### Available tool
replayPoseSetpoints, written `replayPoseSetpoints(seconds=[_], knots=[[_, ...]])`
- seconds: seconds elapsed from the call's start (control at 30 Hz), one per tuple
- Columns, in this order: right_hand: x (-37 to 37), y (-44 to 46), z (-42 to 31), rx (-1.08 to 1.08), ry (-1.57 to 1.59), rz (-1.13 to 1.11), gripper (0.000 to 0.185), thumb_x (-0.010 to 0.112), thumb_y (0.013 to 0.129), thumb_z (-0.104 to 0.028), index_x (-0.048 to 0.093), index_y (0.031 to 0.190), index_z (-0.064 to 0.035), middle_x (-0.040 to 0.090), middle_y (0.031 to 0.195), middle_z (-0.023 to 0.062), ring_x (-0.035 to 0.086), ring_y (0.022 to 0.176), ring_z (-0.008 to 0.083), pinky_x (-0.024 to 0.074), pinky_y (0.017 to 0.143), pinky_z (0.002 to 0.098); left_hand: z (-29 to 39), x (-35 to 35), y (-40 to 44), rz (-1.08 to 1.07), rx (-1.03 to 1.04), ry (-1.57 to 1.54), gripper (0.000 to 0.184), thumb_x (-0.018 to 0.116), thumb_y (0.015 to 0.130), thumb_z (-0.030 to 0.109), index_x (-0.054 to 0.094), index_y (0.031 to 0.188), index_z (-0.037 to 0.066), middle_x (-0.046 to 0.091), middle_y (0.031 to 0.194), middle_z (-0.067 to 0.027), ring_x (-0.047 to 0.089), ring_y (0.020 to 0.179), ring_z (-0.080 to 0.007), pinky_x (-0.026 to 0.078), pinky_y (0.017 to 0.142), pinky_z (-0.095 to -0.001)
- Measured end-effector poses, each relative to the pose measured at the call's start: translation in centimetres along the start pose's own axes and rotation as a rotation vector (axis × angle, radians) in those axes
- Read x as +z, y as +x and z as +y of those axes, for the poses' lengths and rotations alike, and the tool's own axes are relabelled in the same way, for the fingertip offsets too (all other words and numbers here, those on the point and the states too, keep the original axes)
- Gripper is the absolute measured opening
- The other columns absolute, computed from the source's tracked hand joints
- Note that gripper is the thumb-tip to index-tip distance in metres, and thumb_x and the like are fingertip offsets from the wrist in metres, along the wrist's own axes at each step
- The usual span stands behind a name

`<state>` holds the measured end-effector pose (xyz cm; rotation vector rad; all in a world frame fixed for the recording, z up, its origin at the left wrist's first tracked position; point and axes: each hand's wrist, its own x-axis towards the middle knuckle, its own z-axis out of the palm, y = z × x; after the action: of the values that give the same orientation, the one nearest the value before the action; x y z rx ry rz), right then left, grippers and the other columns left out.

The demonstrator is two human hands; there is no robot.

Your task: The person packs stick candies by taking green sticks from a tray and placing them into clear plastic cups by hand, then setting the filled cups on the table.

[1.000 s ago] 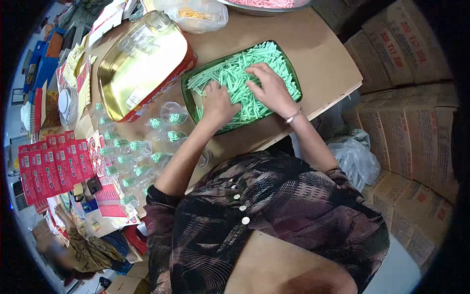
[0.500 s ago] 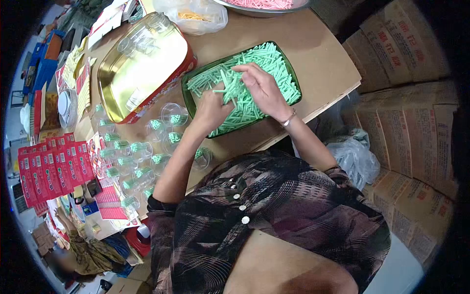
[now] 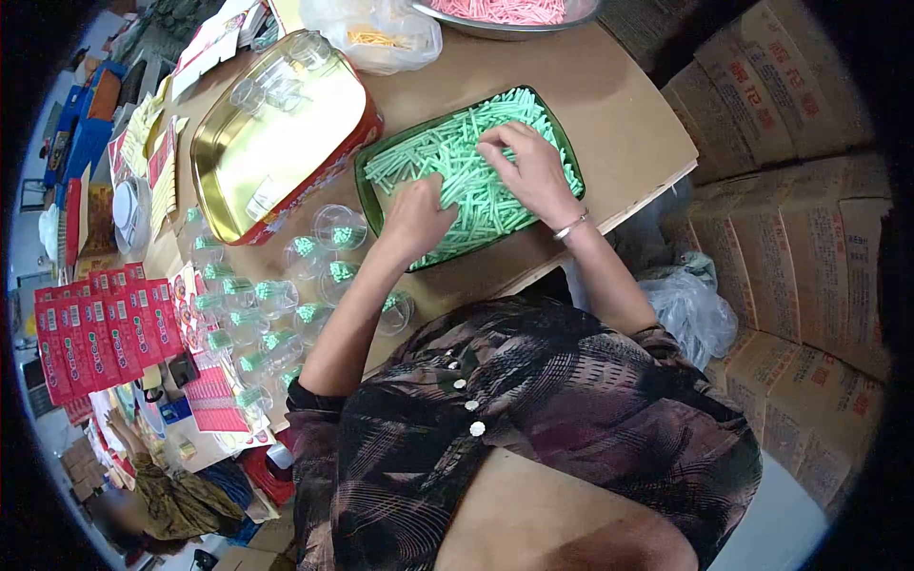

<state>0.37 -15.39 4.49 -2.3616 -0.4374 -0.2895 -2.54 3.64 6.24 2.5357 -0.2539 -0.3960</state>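
A dark green tray [image 3: 364,195] is heaped with thin light-green sticks [image 3: 514,205]. Over its left side, my left hand [image 3: 419,219] is closed in a fist, with green sticks showing at the finger side. My right hand [image 3: 535,173], with a bangle at the wrist, hovers over the heap; its thumb and fingers are curled together. Whatever lies between those fingertips blends into the sticks behind. Left of the tray stand several clear cups [image 3: 276,297] holding bundles of green sticks; one clear cup [image 3: 340,226] is close to my left forearm.
A gold-lined tin [image 3: 214,181] holding clear cups stands left of the tray. A metal bowl [image 3: 505,29] of pink sticks and a plastic bag [image 3: 381,43] sit at the back. Red printed packets [image 3: 105,328] lie left. Cardboard boxes [image 3: 790,247] are stacked right. Another person [image 3: 181,500] is at lower left.
My right hand has moved slightly right, away from my left, and its fingers have curled in. The loose bundle between the hands is no longer raised in view. My left hand has turned into a tighter fist.
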Motion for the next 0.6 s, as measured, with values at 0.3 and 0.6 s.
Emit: replayPoseSetpoints(seconds=[0.3,0.6], knots=[[0.2,-0.1,0.5,0.263,0.674,-0.333,0.02,0.057,0.091,-0.014,0.063,0.106,-0.0015,0.063,0.094,0.0044,0.054,0.075,0.015,0.0433,0.066,0.0259,-0.4,0.9,-0.3,0.077,0.255,0.11,0.022,0.064,0.073,0.01,0.057,0.086,-0.006,0.062,0.073,-0.0197,0.059,0.064,-0.0347,0.049,0.062,-0.0447],[0.2,-1.1,-3.1,-0.144,0.427,-0.112,0.043,0.046,0.098,-0.033,0.056,0.126,-0.002,0.06,0.121,0.0149,0.058,0.108,0.0264,0.0441,0.094,0.0347,-1.6,2.1,0.5,-0.074,-0.11,-0.792,0.026,0.066,0.073,0.011,0.059,0.094,-0.004,0.061,0.074,-0.0121,0.056,0.063,-0.0237,0.049,0.063,-0.0364]])
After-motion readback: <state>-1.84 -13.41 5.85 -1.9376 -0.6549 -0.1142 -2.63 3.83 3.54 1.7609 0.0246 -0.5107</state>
